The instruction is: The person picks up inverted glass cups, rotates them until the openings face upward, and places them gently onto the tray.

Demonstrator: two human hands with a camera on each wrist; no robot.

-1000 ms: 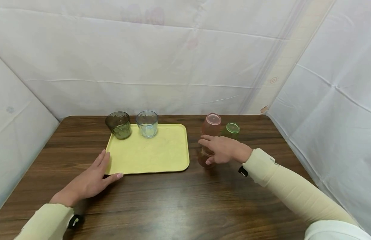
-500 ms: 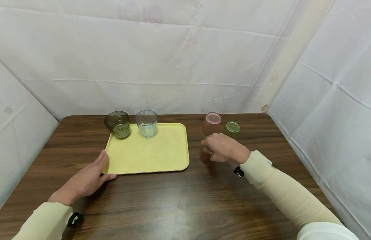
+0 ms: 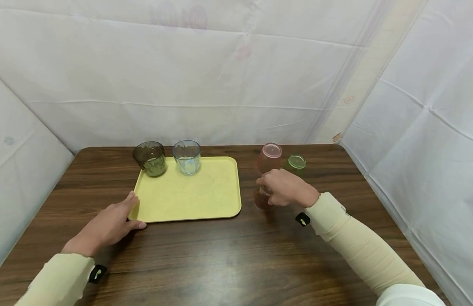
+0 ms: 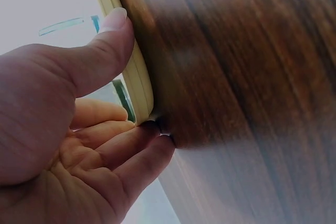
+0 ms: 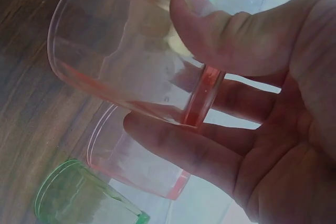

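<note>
Nearest, left hand (image 3: 106,227) pinching the tray (image 3: 190,193) corner, thumb on the rim, fingers beneath. Farther right, right hand (image 3: 284,189) wrapped round a pink cup (image 5: 131,51) just beside the tray. Likely the pick-up step; next probably calls for lifting clear of the other pink cup (image 3: 270,156) behind.

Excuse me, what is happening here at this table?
A person sits at a wooden table. The right hand grips a pink cup just right of a yellow tray; a second pink cup and a green cup stand upside down behind it. The left hand holds the tray's near left corner, thumb on the rim. A dark cup and a clear cup stand upright at the tray's far edge.
</note>
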